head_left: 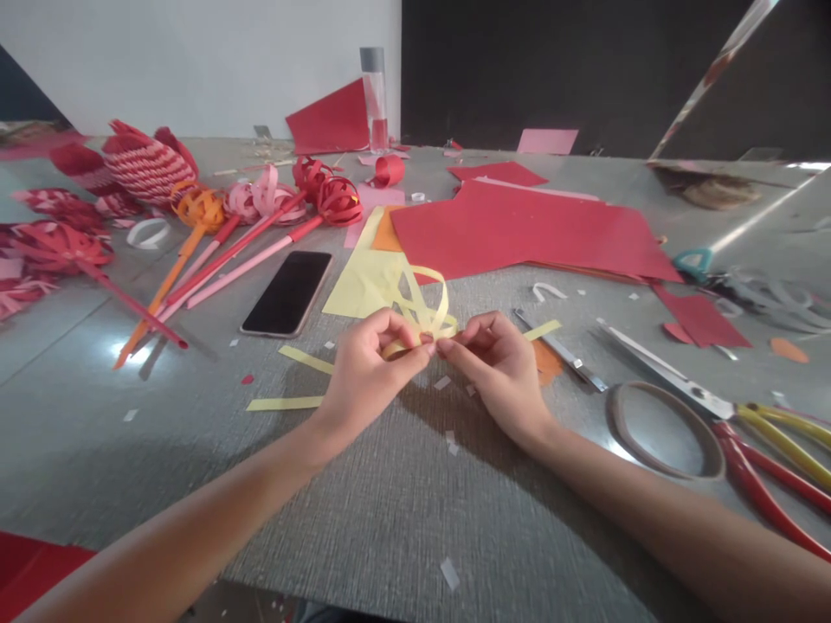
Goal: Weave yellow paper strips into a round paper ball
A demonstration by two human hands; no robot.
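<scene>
Pale yellow paper strips point(442, 298), looped into a loose flower-like shape, rise between my two hands. My left hand point(376, 363) pinches the base of the loops between thumb and fingers. From the other side my right hand point(497, 368) pinches the same base, its fingertips almost touching the left ones. The exact joint under the fingertips is hidden. Loose yellow strips point(286, 404) lie beside my left wrist. Behind the loops a yellow paper sheet point(354, 281) rests on the table. Finished paper-strip flowers on sticks, one of them orange point(198, 208), lie to the left.
A phone point(287, 294) lies left of my hands. To the right are a utility knife point(568, 356), a tape roll point(668, 431) and large scissors point(720, 407). Red paper sheets point(532, 225) are spread behind, and a clear bottle point(375, 99) stands at the back.
</scene>
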